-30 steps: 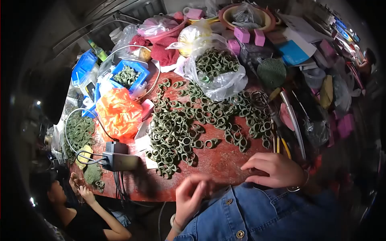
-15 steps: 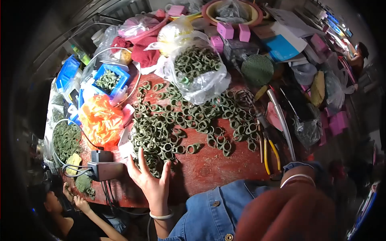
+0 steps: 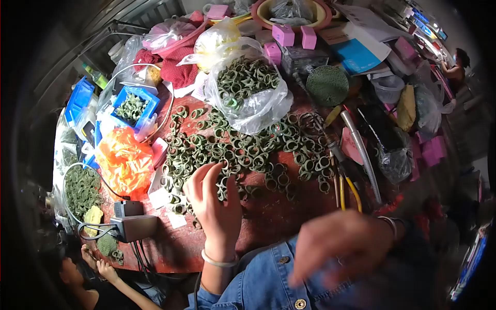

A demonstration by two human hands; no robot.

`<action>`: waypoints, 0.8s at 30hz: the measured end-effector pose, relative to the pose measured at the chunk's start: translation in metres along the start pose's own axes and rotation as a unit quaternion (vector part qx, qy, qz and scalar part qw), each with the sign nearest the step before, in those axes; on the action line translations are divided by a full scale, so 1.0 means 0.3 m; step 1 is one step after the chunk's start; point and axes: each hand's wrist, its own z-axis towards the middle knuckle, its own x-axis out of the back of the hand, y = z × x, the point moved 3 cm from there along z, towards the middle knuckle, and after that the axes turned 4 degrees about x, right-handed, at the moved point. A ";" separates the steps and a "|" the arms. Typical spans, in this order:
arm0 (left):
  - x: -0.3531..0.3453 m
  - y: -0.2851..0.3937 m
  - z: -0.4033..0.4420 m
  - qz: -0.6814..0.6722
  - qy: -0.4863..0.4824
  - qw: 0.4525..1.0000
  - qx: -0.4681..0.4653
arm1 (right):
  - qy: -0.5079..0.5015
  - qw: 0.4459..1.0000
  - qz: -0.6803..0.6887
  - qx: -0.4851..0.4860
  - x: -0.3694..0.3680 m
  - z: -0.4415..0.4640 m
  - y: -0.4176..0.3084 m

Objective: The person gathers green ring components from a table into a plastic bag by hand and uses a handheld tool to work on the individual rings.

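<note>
Head view, the only one we have: we see green rings [image 3: 257,155] strewn loose in a wide heap over the middle of a red table [image 3: 274,217]. Our left hand [image 3: 213,199] is at the heap's near edge, fingers bent and spread, thumb well apart from them, nothing visible between; we can't tell whether the fingertips touch any rings. Our right hand [image 3: 341,248] is blurred, in front of the denim jacket [image 3: 258,284]; can't tell if it's spread or pinching something. Behind the heap we have a clear plastic bag [image 3: 278,103], its mouth wide and filled with more rings. Left of that, a blue bin [image 3: 153,107] with small green pieces, then a crumpled orange bag [image 3: 124,163] and, nearer us, a black adapter [image 3: 133,227]. Right of the heap: yellow-handled pliers [image 3: 354,194], a metal rod [image 3: 360,150], a green disc [image 3: 327,86]. Pink blocks [image 3: 283,35] at the back. Bottom left, another person's hands [image 3: 107,269], close together by the table edge.
</note>
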 end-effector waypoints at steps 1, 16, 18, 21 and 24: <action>-0.021 0.008 0.040 -0.057 -0.038 0.998 -0.004 | 0.090 0.990 -0.108 -0.015 -0.001 0.000 0.049; -0.112 -0.050 0.051 -0.468 -0.130 0.851 0.198 | 0.060 0.895 -0.416 -0.150 0.043 -0.179 0.221; -0.114 -0.094 0.034 -0.582 -0.134 0.754 0.274 | 0.064 0.864 -0.457 -0.200 0.046 -0.246 0.202; -0.128 -0.124 0.031 -0.729 -0.148 0.598 0.298 | 0.115 0.782 -0.551 -0.267 0.059 -0.328 0.185; -0.137 -0.119 0.019 -0.759 -0.172 0.552 0.298 | 0.192 0.733 -0.606 -0.243 0.070 -0.359 0.189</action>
